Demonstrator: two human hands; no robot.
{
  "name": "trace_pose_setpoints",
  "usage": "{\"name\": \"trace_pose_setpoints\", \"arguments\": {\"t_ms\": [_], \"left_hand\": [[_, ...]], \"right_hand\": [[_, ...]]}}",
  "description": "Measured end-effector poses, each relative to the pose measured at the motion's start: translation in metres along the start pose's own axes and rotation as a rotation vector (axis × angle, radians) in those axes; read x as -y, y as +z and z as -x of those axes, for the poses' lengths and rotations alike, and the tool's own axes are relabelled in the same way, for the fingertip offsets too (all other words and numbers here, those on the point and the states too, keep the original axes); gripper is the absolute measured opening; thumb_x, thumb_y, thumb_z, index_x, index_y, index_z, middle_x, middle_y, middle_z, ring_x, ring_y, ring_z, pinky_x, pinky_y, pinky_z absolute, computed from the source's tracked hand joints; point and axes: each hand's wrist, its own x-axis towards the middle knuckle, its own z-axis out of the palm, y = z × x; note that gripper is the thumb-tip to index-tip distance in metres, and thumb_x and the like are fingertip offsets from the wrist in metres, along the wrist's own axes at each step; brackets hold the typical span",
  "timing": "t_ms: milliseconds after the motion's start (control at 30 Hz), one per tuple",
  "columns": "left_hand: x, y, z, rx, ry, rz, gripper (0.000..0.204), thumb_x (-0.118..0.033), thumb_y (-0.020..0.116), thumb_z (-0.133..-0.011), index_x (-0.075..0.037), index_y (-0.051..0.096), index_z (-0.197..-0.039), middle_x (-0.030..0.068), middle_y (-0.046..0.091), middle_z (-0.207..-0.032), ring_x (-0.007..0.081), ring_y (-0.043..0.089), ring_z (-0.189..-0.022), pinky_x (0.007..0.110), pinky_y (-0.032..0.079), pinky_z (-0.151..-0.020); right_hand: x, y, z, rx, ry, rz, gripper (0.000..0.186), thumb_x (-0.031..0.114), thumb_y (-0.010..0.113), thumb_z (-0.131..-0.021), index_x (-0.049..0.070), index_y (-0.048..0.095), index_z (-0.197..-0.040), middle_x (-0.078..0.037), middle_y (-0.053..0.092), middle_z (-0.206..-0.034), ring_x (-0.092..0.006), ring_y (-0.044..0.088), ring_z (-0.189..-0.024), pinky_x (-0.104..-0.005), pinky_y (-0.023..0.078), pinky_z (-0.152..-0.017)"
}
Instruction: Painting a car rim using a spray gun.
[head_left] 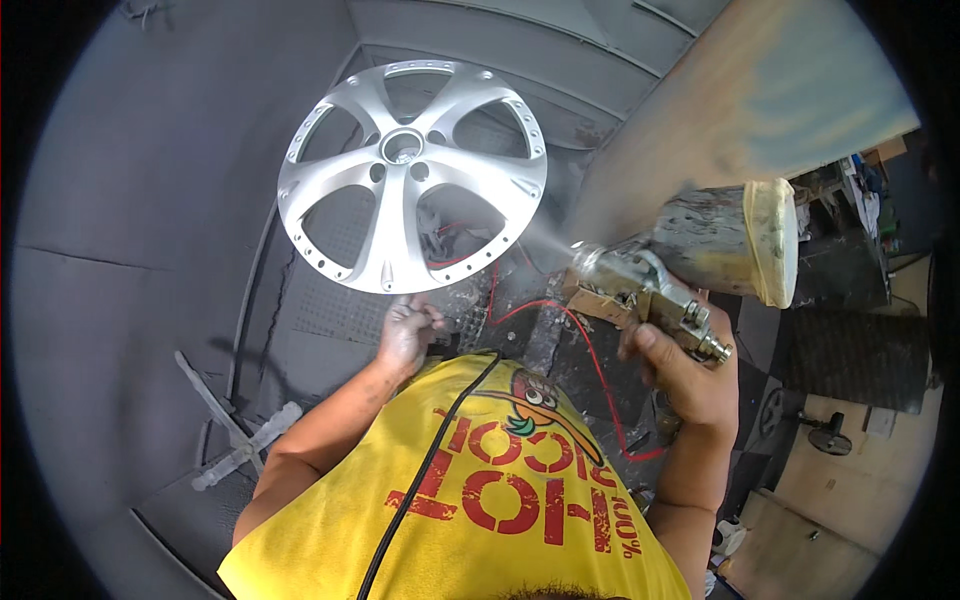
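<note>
A silver alloy wheel with five broad spokes and a ring of small holes round its edge faces up in front of me. My right hand is wrapped round a metal spray gun, whose nozzle points at the wheel's right side. A pale mist spreads from the nozzle toward the wheel. The gun's paint cup is stained, with a yellowish band round its wide end. My left hand is just below the wheel's near edge, fingers curled; what they grip, if anything, is hidden.
A red hose winds across the dark, littered floor under the wheel. A whitish cross-shaped stand is at the lower left. Grey walls enclose the left and back; a paint-smeared panel slants at right. A small fan stands far right.
</note>
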Motion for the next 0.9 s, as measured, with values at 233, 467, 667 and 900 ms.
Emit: {"name": "trace_pose_setpoints", "arguments": {"t_ms": [233,467,667,900], "left_hand": [[-0.008,0.012,0.009,-0.06,0.052,0.133,0.063,0.016,0.044,-0.077,-0.003,0.047,-0.137,0.0077,0.06,-0.117,0.0173,0.061,-0.086,0.031,0.052,-0.077],[-0.045,-0.047,-0.014,-0.225,0.231,-0.021,0.054,0.016,0.041,-0.078,-0.006,0.054,-0.125,0.0049,0.063,-0.114,0.0129,0.056,-0.084,0.027,0.045,-0.073],[-0.021,-0.048,-0.008,-0.2,0.171,-0.014,0.057,0.016,0.045,-0.081,-0.001,0.049,-0.135,0.0071,0.062,-0.109,0.0146,0.059,-0.083,0.029,0.049,-0.071],[0.015,0.023,0.006,0.07,-0.006,0.322,0.068,0.012,0.051,-0.085,-0.013,0.043,-0.147,0.0029,0.058,-0.134,0.0138,0.065,-0.09,0.033,0.056,-0.083]], "right_hand": [[-0.019,0.008,-0.009,-0.108,-0.14,0.269,0.046,0.01,0.072,-0.093,-0.005,0.059,-0.134,-0.006,0.067,-0.097,-0.0088,0.058,-0.082,-0.0272,0.05,-0.076],[-0.067,-0.039,-0.007,-0.335,-0.205,0.44,0.04,0.006,0.067,-0.094,-0.005,0.06,-0.132,-0.013,0.069,-0.115,-0.0207,0.063,-0.106,-0.0335,0.046,-0.099],[-0.042,-0.033,0.006,-0.143,0.109,0.105,0.044,0.012,0.073,-0.089,-0.006,0.061,-0.128,-0.011,0.07,-0.098,-0.0176,0.067,-0.085,-0.0246,0.052,-0.065],[-0.018,-0.008,0.005,0.124,-0.015,-0.089,0.059,0.021,0.078,-0.087,-0.008,0.056,-0.133,-0.01,0.069,-0.09,-0.014,0.065,-0.077,-0.0234,0.049,-0.052]]}}
